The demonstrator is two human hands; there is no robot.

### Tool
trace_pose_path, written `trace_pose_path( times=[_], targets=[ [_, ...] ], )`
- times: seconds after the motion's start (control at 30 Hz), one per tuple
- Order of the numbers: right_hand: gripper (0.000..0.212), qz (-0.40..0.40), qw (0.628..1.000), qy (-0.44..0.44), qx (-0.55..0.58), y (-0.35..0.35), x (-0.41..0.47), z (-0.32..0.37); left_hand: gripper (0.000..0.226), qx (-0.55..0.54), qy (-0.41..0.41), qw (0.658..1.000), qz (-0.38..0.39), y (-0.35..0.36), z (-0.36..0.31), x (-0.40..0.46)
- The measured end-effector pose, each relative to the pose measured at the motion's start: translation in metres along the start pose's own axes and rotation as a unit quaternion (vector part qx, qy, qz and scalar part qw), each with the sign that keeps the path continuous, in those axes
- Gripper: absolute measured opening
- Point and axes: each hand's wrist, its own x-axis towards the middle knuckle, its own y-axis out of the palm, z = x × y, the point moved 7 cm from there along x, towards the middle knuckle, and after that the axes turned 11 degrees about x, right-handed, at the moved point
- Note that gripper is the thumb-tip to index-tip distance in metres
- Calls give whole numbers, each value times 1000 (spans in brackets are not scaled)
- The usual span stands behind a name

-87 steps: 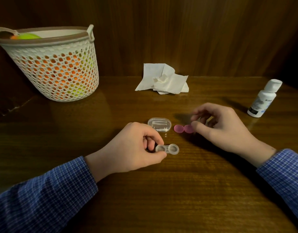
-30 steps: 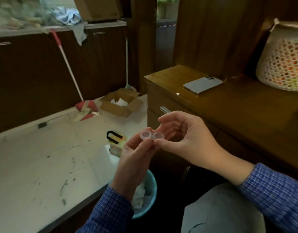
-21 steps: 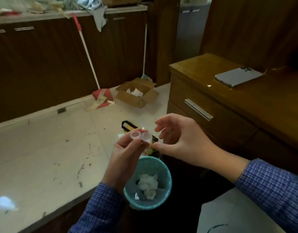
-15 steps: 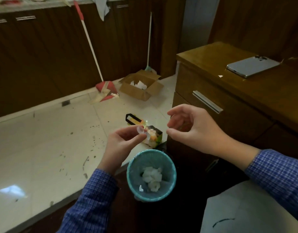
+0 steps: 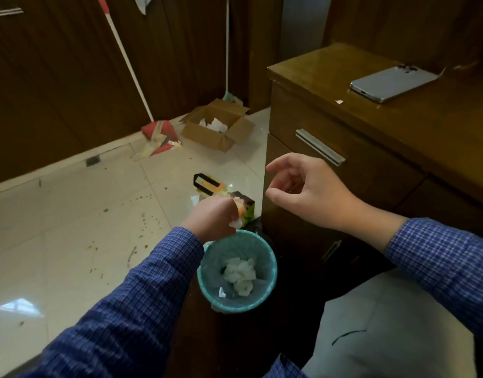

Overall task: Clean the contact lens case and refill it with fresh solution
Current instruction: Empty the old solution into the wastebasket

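I grip the lens case [image 5: 235, 223] in my left hand [image 5: 211, 218], now turned over above the bin [image 5: 271, 268] to tip out old solution; half a second ago it was upright. My right hand [image 5: 306, 192] hangs loose and empty, right of the bin. Wiping and refilling remain.

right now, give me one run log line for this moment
step: emptying lens case | left hand: grips lens case, tipped over teal bin | right hand: loosely curled, holds nothing | bin: crumpled tissue inside
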Motion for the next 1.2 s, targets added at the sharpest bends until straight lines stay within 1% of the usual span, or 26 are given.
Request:
trace_pose_path(
  times=[0.13,0.27,0.3,0.33,0.43,0.47,0.5,0.57,0.67,0.73,0.8,0.87,0.93,1.07,1.13,1.2],
  targets=[
    [37,-8,1000,-3,-2,-10,-3,2,22,-2,10,1000,7,-12,-9,9],
    [34,-16,1000,-10,2,-17,-7,4,22,1,3,999,-42,-39,-9,17],
    [34,-18,1000,-11,0,-19,-7,5,25,-5,1,999,-40,-39,-11,19],
    [34,-20,1000,-12,-5,-21,-8,6,28,-7,-1,1000,-20,-35,-14,21],
    [34,-26,999,-16,-15,-28,-10,9,30,23,-8,996,85,-8,-25,21],
    [33,-27,999,-19,-13,-30,-11,10,31,29,-11,995,100,-2,-26,21],
    [32,-28,999,-22,-14,-33,-12,11,31,26,-15,995,98,0,-26,23],
    [31,-31,999,-29,-20,-40,-15,14,31,13,-22,997,68,-8,-26,29],
    [30,-38,998,-35,-31,-53,-18,20,29,-1,-32,999,31,-37,-27,38],
    [28,-46,998,-34,-38,-65,-20,26,23,-35,-19,999,4,-64,-32,41],
    [27,-59,997,-36,-41,-80,-25,34,21,-102,7,994,-28,-98,-44,39],
    [27,-74,996,-41,-41,-98,-32,44,20,-207,46,976,-55,-135,-60,33],
    [27,-94,994,-46,-38,-121,-43,54,20,-319,88,941,-66,-170,-79,27],
    [30,-154,987,-46,-10,-175,-76,72,28,-494,175,847,-85,-220,-132,33],
    [32,-183,982,-38,-11,-200,-100,77,25,-560,216,797,-65,-232,-170,39],
    [36,-211,977,-20,-35,-226,-131,78,26,-598,265,756,-29,-240,-216,45]
  ],
)
